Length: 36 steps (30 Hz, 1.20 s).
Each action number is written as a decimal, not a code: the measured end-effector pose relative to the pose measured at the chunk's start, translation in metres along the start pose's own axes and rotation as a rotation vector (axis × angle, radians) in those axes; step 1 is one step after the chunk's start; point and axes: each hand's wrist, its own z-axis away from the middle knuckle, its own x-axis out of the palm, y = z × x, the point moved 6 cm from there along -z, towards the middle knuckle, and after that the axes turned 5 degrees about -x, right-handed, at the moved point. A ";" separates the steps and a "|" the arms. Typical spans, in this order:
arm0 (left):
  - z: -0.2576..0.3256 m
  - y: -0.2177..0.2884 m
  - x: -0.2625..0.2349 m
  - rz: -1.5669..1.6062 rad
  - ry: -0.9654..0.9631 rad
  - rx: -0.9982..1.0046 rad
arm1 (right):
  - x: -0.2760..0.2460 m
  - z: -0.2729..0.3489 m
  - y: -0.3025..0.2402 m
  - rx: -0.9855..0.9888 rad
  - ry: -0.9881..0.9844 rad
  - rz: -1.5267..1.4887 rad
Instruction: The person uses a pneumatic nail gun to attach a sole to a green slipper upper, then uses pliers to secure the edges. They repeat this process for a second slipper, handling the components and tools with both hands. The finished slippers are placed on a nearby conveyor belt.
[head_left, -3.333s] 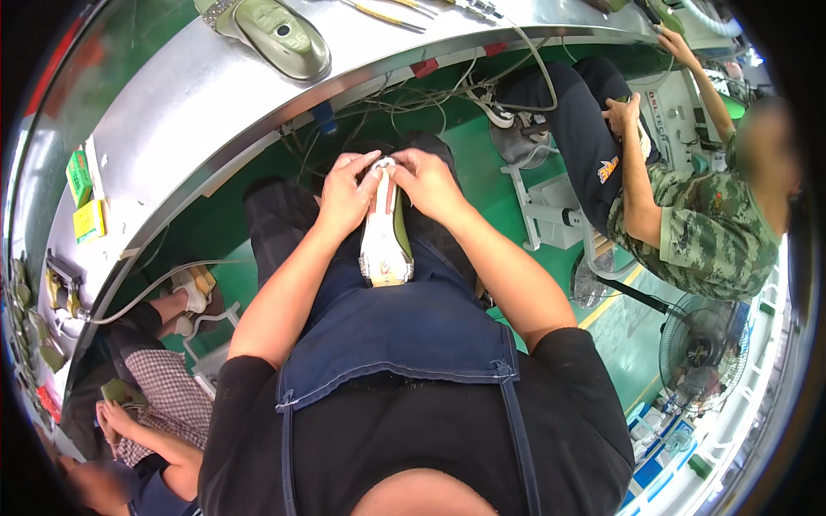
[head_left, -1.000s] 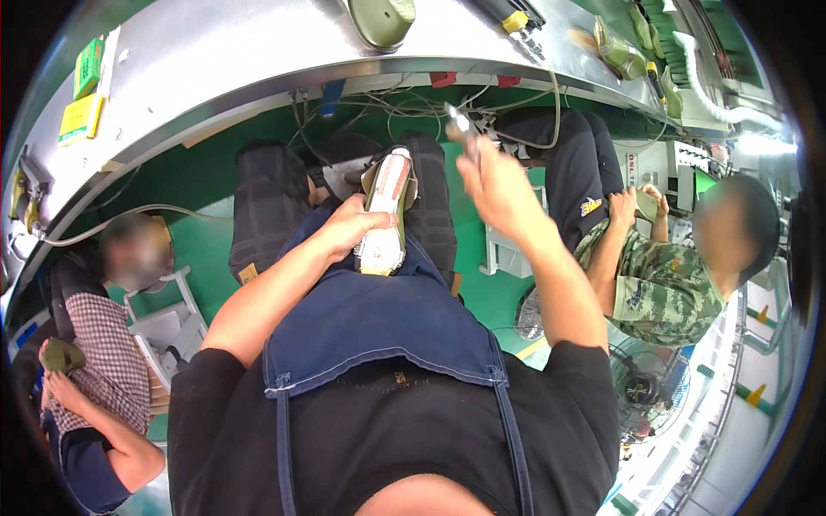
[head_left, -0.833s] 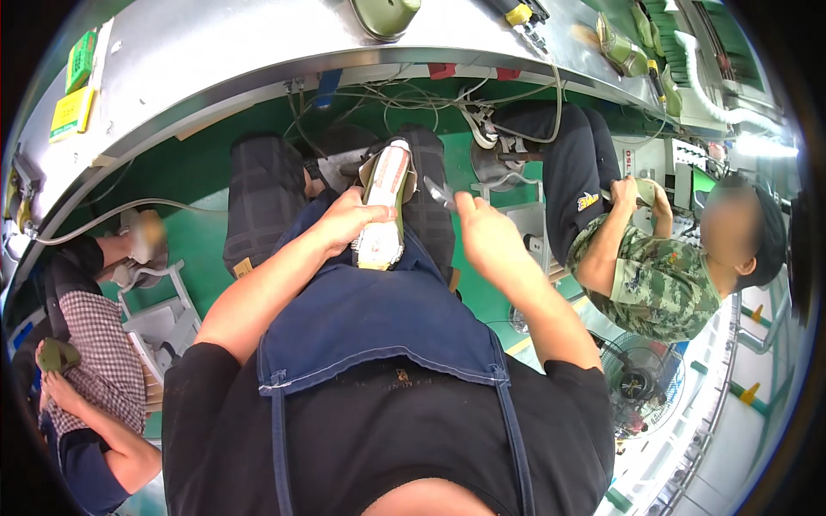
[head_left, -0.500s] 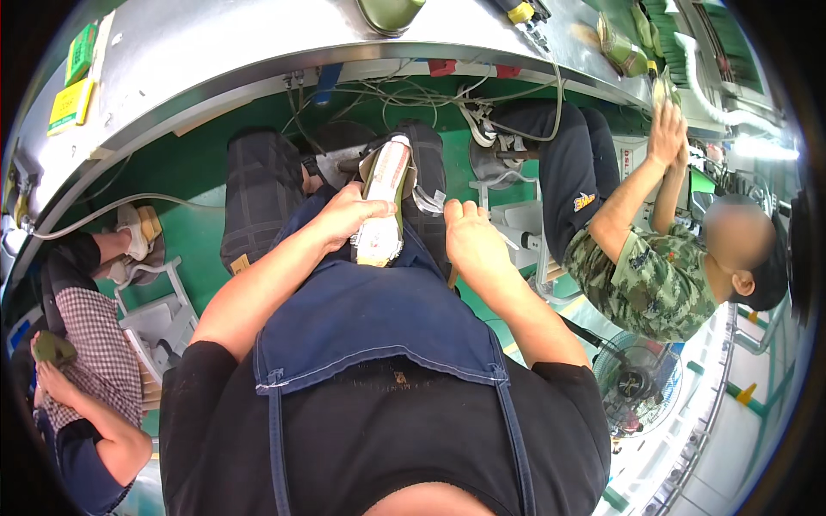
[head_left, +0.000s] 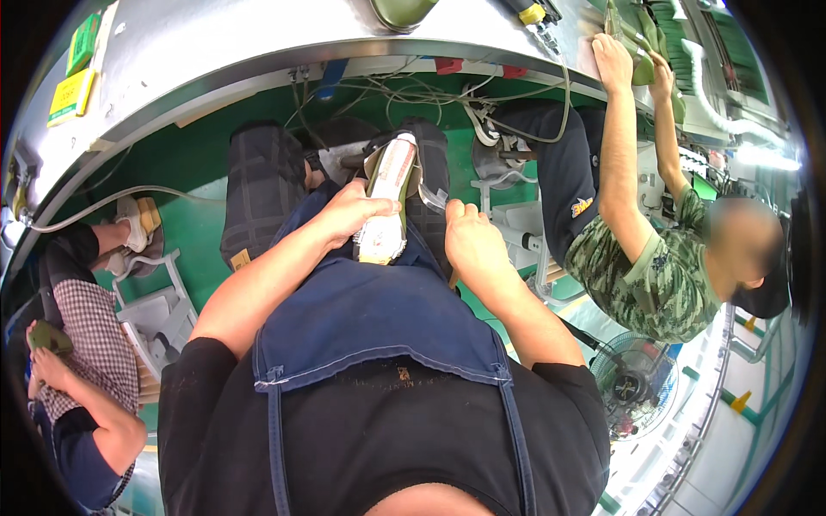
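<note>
A shoe upper on a last [head_left: 393, 176] lies bottom side up over my lap, its white underside showing between dark green edges. My left hand [head_left: 351, 213] is closed round its side, the thumb lying across the white bottom. To the right, a pale, shiny strip [head_left: 433, 199] stretches from the upper's edge to my right hand [head_left: 473, 242]. The right fingers are curled shut at the strip's end; their exact grip is partly hidden.
A metal worktable [head_left: 232, 52] curves across the front, bearing a green shoe [head_left: 403, 12] and small boxes [head_left: 72, 96]. Cables [head_left: 413, 86] hang beneath it. On the right, a co-worker [head_left: 637, 267] reaches to the table near a fan [head_left: 632, 378]; another person [head_left: 90, 430] sits left.
My hands, the shoe upper and the strip stay almost in place. The co-worker on the right has moved both hands forward and apart, onto the green pieces on the table.
</note>
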 end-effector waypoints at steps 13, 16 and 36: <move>-0.002 -0.001 0.002 -0.036 -0.061 0.046 | -0.013 -0.013 -0.003 -0.036 -0.227 -0.352; -0.003 -0.003 0.002 -0.039 -0.089 0.047 | -0.017 -0.014 -0.007 -0.033 -0.249 -0.371; -0.001 -0.003 0.000 -0.059 -0.054 0.065 | -0.008 -0.029 -0.013 -0.212 -0.225 -0.263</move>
